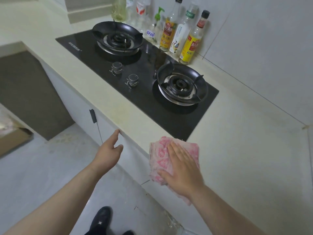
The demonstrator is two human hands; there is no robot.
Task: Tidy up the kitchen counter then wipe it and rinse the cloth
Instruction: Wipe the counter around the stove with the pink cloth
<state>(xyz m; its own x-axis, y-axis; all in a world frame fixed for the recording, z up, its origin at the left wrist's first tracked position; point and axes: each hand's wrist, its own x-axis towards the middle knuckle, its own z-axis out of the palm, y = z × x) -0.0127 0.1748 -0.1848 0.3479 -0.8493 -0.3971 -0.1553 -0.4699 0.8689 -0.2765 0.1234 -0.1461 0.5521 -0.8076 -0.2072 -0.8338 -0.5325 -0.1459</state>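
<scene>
A pink-and-white patterned cloth point(160, 155) lies folded on the cream counter point(237, 150), at its front edge just below the near corner of the black hob. My right hand point(182, 168) presses flat on the cloth, fingers together and stretched out. Part of the cloth hangs over the counter's front edge. My left hand point(108, 150) is held below the counter's edge, fingers apart and holding nothing, with a fingertip touching the underside of the rim.
A black glass gas hob point(147, 68) with two burners and two knobs fills the middle of the counter. Several sauce and oil bottles point(189, 43) stand along the tiled wall behind it. White cabinet doors point(79, 106) are below, and a cardboard box point(13, 139) sits on the floor at left.
</scene>
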